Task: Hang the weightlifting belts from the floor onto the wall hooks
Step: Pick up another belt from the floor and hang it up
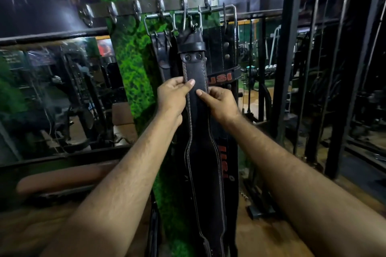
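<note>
A long black leather belt (203,152) with white stitching hangs by its buckle end from a metal hook (184,9) on the wall rack (146,7). My left hand (173,95) pinches the belt's left edge, thumb on its front. My right hand (219,100) pinches the right edge at the same height. Behind it hang other black belts: one to the left (161,54) and one with red lettering (226,78) to the right.
The rack is fixed to a green moss-patterned pillar (133,64). Several bare hooks (113,13) line its left part. A brown padded bench (62,179) stands at lower left. Black machine frames (286,69) rise at right. Mirrors flank the pillar.
</note>
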### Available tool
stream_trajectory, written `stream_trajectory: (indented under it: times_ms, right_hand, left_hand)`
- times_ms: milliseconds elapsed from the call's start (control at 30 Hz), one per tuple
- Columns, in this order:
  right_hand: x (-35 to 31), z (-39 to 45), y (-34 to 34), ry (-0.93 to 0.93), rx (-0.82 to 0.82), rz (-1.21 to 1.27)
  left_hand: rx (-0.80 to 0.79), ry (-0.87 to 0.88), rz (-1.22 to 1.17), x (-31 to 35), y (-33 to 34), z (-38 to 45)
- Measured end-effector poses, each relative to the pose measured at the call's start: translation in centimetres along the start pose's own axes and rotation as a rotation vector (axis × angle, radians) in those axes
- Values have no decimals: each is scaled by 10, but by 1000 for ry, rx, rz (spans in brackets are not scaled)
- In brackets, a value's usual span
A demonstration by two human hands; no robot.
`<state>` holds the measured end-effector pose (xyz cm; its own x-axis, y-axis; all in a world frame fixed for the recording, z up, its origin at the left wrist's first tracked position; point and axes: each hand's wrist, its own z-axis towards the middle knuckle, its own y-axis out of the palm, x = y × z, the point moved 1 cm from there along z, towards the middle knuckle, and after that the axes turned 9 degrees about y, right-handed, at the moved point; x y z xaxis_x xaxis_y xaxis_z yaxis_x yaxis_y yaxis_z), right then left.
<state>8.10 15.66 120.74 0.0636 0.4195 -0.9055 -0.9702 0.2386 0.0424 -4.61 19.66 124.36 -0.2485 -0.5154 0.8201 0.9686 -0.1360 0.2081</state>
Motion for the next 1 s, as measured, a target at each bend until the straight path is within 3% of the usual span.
stream_trajectory:
  times_ms: [233,467,667,1000]
  right_hand:
    - [93,-36,-11,103,-33,-200]
    - [153,-74,-21,202,-87,-90]
    - [188,-92,-28,244,-86,-177]
    - [295,-165,-38,501,-241,-461]
  left_hand:
    - [-124,-81,56,-71,-23,-58]
    - [-196,-155,119,-128,-55,-106]
    - [-175,-296,207,-174,-77,-132]
    - [-471,-483,452,-297,-126,-210]
